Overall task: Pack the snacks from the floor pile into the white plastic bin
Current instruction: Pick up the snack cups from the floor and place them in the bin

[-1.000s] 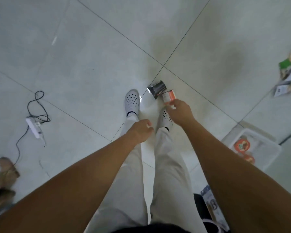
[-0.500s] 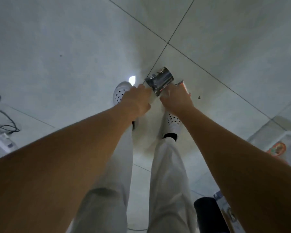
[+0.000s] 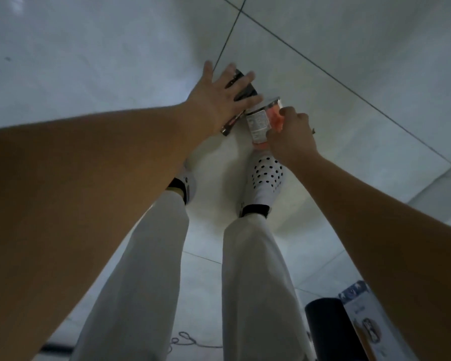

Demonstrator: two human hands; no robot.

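Note:
Two snack packets lie on the floor tiles just ahead of my shoes. The dark silvery packet [image 3: 245, 91] is partly under my left hand [image 3: 224, 96], whose fingers are spread flat over it. To its right is an orange packet with a white label [image 3: 261, 123]; my right hand [image 3: 290, 136] has its fingers curled around that packet's right side. The white plastic bin is out of view.
My white perforated shoes [image 3: 264, 178] and white trouser legs fill the middle. A black cylinder [image 3: 331, 332] and a blue and white box [image 3: 359, 308] sit at the lower right. A cable [image 3: 185, 342] lies on the floor behind my feet.
I have bent lower and the view has closed in on the packets. My left hand has opened flat over the dark packet, and my right hand has closed on the orange one.

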